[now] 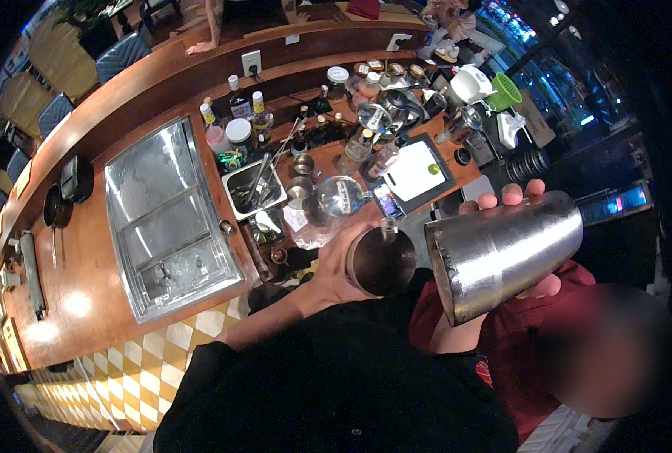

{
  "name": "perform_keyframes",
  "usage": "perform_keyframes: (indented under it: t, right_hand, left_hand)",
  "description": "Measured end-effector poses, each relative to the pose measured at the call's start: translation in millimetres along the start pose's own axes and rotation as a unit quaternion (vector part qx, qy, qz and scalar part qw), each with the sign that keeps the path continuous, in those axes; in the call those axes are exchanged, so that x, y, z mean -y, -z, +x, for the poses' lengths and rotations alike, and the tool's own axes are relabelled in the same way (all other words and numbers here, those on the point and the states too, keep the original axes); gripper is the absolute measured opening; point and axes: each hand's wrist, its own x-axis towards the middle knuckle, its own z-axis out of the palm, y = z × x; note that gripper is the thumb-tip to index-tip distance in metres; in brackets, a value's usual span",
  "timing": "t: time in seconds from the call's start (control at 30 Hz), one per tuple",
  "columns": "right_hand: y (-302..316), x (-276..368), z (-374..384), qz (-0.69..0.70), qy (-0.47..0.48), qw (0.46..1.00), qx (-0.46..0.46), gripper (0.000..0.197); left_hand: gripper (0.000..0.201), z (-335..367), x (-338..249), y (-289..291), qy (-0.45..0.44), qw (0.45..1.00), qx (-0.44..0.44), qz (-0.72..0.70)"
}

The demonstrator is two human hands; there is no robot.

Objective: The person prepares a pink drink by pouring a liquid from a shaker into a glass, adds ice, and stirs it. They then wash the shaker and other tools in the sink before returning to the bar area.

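My left hand (334, 266) is wrapped round a dark-mouthed metal shaker tin (360, 281), its opening facing up toward me. Just to the right, my right hand (512, 195) grips a larger silver shaker tin (502, 253). That tin lies tilted nearly on its side, and its rim points left toward the smaller one. Fingertips show over its top edge and along its lower side; the palm is hidden behind it. A small clear piece (389, 230), perhaps ice, shows at the smaller tin's rim. What else either tin holds is hidden.
Beyond my hands stand a glass pitcher (340, 198), bottles (357, 151), a steel utensil bin (254, 189) and a white cutting board (417, 172) with a lime. A steel sink cover (171, 219) lies left. A person in red (502, 332) is close at my right.
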Motion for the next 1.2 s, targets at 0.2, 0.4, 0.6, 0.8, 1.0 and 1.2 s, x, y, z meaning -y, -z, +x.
perform_keyframes:
  t: [0.2, 0.4, 0.6, 0.8, 1.0, 1.2]
  right_hand:
    - [0.1, -3.4, -1.8, 0.017, 0.009, 1.0, 0.006, 0.112]
    - [-6.3, -6.3, 3.6, 0.06, 0.013, 0.998, 0.02, 0.112]
    - [-9.5, -10.9, -16.4, 0.015, -0.006, 0.994, -0.106, 0.116]
    - [-8.1, -8.7, -31.8, -0.103, -0.085, 0.957, -0.257, 0.111]
    - [29.3, -28.4, -90.2, 0.114, -0.022, 0.917, -0.381, 0.084]
    - [82.7, -69.0, -179.9, 0.312, 0.049, 0.748, -0.584, 0.062]
  left_hand:
    - [0.1, 5.0, -8.6, 7.0, -0.04, 0.999, 0.0, -0.009]
    - [0.099, -1.2, 0.0, 3.3, 0.023, 0.999, 0.035, -0.034]
    - [0.096, 1.8, -3.2, 2.2, 0.02, 0.999, 0.03, 0.002]
    - [0.093, 1.3, 7.1, -3.3, 0.096, 0.989, 0.057, -0.092]
    - [0.085, -9.0, 32.9, -18.6, 0.281, 0.928, 0.094, -0.225]
    - [0.076, -21.3, 54.6, -20.5, 0.39, 0.875, 0.063, -0.279]
